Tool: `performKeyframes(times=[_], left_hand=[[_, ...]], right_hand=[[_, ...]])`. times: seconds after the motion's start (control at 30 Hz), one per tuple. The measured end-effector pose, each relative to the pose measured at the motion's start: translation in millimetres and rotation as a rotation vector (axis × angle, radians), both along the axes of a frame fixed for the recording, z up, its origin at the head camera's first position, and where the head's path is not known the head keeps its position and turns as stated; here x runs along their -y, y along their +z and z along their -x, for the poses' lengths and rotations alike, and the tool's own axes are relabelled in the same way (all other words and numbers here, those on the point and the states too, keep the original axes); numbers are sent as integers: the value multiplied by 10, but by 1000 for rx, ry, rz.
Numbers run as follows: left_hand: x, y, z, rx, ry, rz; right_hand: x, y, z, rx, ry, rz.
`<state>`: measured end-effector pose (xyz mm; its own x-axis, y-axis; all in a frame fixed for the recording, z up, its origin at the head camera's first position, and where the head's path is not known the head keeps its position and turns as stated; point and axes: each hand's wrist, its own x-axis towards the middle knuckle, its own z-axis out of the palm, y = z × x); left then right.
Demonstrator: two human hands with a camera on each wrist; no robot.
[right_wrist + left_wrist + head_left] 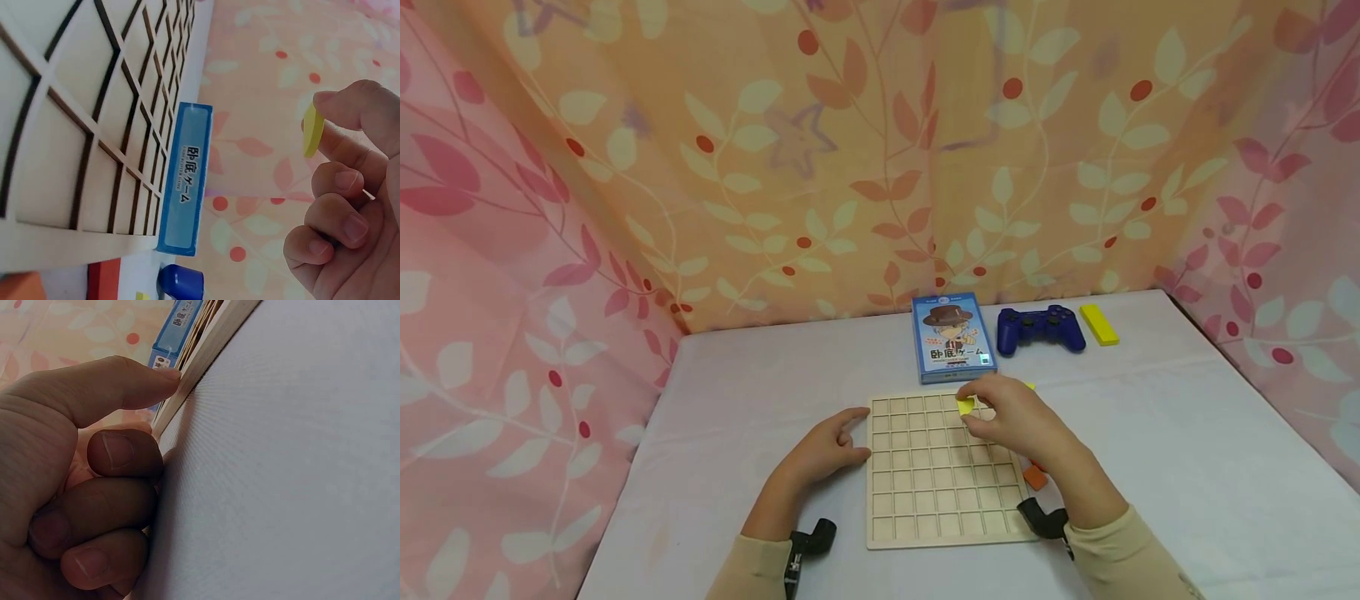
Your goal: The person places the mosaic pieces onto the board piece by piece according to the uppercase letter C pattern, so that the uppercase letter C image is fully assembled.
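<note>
A pale wooden grid board (pixel 925 481) with square recesses lies flat on the table; its recesses show no pieces. At its left edge rests my left hand (pixel 823 450), thumb and forefinger touching the side while the other fingers curl under, as the left wrist view shows at the board's rim (pixel 215 347). Over the board's far right part, my right hand (pixel 1018 417) pinches a small flat yellow tile (pixel 314 130) between thumb and forefinger. The right wrist view shows this tile raised above the board.
Behind the board lies a blue card game box (pixel 953 340). To its right are a dark blue game controller (pixel 1041 328) and a yellow bar (pixel 1099 324). Beside the board's right edge lie an orange tile (pixel 1035 477) and a red piece (pixel 103 278). Patterned curtains (pixel 805 208) surround the table.
</note>
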<state>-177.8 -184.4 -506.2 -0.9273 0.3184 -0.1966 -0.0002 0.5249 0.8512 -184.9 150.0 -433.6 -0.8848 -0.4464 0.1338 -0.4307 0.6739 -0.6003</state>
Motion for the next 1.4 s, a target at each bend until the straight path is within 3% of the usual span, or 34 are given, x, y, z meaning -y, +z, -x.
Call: performKeyframes(times=[0.3,0.5,0.73,0.87,1.07,1.23,1.4], left_hand=[[-3,-1,-1,-6,6,2],[-4,-12,-5,-3,4,-5],[4,-25,-4,-10,2,8],[8,-28,3,-16,0,8],[14,-22,10,-29,-11,9],[16,-15,5,-28,-11,12],[9,-19,8,-27,-4,11]], right_hand=[[37,-37,-4,-19,1,20],[46,-58,-6,20,-16,76],[46,-81,4,-64,-3,92],[36,-101,18,-52,-29,144],[26,-134,51,57,-96,263],[47,-161,74,128,-80,365],[72,-160,75,401,-106,511]])
